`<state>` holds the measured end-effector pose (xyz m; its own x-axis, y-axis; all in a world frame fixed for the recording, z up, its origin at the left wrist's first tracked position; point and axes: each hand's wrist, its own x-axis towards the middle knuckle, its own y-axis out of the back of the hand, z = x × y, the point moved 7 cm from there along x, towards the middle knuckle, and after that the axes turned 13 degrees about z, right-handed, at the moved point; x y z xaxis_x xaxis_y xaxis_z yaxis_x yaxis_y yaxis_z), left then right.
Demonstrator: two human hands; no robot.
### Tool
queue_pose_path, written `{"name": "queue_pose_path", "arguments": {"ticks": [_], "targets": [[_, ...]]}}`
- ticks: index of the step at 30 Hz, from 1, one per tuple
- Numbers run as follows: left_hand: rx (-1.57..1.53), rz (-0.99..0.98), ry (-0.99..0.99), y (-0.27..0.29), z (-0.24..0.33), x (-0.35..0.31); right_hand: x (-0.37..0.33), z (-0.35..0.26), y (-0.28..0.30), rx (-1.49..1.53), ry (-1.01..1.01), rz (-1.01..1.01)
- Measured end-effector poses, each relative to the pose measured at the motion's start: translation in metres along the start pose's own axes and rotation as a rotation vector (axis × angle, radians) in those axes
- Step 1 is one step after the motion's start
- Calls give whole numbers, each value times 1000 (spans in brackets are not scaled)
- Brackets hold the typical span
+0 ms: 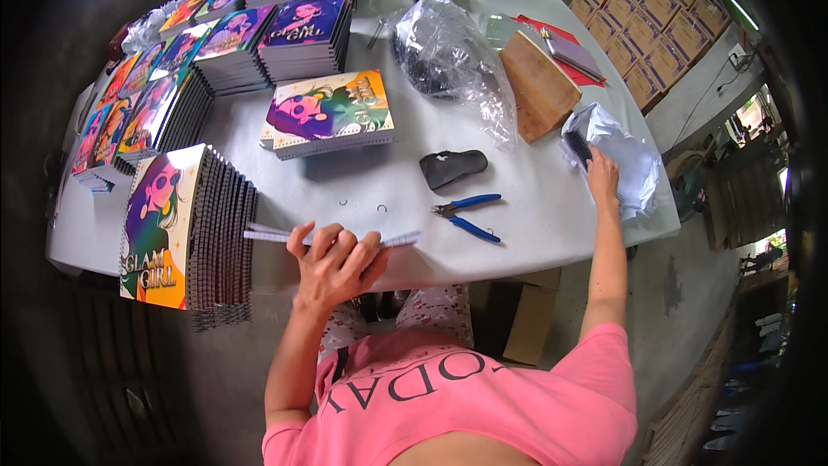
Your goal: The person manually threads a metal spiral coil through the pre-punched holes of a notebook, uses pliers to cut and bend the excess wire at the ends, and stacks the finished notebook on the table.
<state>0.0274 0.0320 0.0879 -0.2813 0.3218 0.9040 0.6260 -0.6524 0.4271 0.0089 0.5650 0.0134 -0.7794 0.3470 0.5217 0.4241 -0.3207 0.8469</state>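
My left hand (332,263) grips a thin unbound notebook (398,239) by its near edge, holding it flat at the front edge of the white table (535,216). My right hand (602,174) reaches far right into a white plastic bag (634,160) that holds dark wire coils; its fingers are partly hidden in the bag. Blue-handled pliers (468,214) lie on the table between my hands. A dark cloth pouch (453,166) sits just beyond them. Two small wire bits lie near the notebook.
Stacks of colourful spiral notebooks (328,112) cover the left and far side of the table; a tall stack (185,233) stands at the near left. A clear bag of black coils (448,56) and a wooden board (539,82) lie at the right. Cardboard boxes (647,26) stand beyond.
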Motion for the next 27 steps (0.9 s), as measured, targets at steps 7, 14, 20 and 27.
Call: {"name": "queue_pose_path", "arguments": {"ticks": [7, 14, 20, 27], "targets": [[2, 38, -62, -12, 5, -8, -27, -89, 92, 389, 272, 86], [38, 163, 306, -18, 17, -11, -108, -267, 194, 1145, 399, -292], [28, 186, 257, -19, 20, -10, -105, -275, 200, 1323, 221, -93], [76, 72, 297, -23, 16, -11, -105, -286, 195, 1544, 226, -281]]}}
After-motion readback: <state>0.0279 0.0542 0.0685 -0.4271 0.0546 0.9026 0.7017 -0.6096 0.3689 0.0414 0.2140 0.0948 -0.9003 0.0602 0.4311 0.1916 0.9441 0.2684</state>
